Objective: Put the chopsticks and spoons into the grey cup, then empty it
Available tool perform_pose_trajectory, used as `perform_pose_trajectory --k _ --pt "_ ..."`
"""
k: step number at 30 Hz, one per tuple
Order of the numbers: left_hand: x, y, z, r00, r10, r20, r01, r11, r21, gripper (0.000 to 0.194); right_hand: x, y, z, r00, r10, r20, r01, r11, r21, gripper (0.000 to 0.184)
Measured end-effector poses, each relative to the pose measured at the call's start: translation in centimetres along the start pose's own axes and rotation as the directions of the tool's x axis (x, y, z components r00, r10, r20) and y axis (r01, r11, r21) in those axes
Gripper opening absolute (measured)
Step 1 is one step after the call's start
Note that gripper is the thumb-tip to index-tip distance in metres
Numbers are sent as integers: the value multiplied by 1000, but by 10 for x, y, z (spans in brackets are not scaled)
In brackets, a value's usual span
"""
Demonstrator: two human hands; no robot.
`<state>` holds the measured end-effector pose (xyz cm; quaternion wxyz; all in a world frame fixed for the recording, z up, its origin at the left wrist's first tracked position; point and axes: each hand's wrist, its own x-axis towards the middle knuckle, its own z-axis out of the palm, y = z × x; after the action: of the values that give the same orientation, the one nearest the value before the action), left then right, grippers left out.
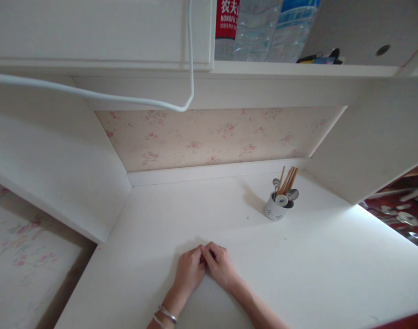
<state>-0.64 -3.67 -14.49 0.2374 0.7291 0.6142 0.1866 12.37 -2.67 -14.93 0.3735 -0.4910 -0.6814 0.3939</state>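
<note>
Bands: two (166,316) circle the left wrist, one of them silver and shiny.
Left hand (190,268): on the tabletop (314,269), back of the hand up, turned inward toward the right hand.
Right hand (221,266): on the tabletop beside the left, back of the hand up, its thumb side against the left hand.
Fingers (219,249): curled closed on both hands, the two sets meeting in front of the wearer; whether anything lies within them cannot be told.
Tabletop surface: white, with a few small dark marks.
Cup (273,211): nearest loose item to the fingers; beyond them and to the right, well apart from both hands, nearer the right. Upright on the tabletop, light in colour, dark dots in its wall.
Cup contents: chopsticks (291,179), leaning right; a large spoon (292,194) at the right, bowl up; a small spoon (276,183) at the left, bowl up; a white piece (281,200) with a blue mark at the front.
Right side: past the side panel (362,137), a red surface (383,222) carrying shiny items, too blurred to identify.
Cable (126,98): white, crossing the upper left and bending up in front of the cabinet door (92,32).
Shelf (298,70): above the tabletop, bearing clear bottles (256,32) beside a red label (225,23).
Wallpaper (195,137): pale with pink flowers, on the back wall.
</note>
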Motion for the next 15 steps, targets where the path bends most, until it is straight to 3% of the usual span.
perform_pose_trajectory --k 15 --pt "0 -1 2 999 26 -33 -26 1000 -11 22 0 0 0 1000 1 17 -1 1000 -9 39"
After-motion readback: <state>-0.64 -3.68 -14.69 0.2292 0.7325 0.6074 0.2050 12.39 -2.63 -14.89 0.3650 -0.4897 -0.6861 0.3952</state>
